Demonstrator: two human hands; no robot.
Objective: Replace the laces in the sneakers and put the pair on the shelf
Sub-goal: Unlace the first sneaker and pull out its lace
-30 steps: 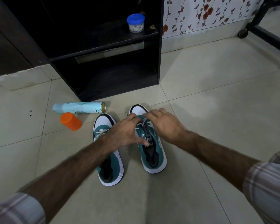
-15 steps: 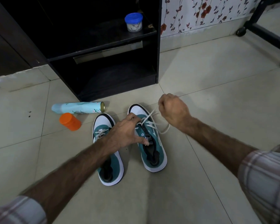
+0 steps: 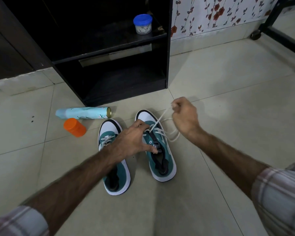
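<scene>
Just lace (image 3: 160,119) in right hand (image 3: 184,116)

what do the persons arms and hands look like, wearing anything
Both forearms are bare and hairy, with plaid sleeves rolled up near the elbows, in pale grey-blue with pinkish-brown stripes. The left sleeve shows at the bottom left corner, the right sleeve at the right edge. The left hand and right hand are bare: no gloves, and no rings or watch that I can see.

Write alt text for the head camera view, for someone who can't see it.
A person's right hand pulls a white lace up out of the right sneaker while the left hand presses down on that shoe. The left sneaker sits beside it on the tiled floor, near a black shelf unit.
</scene>
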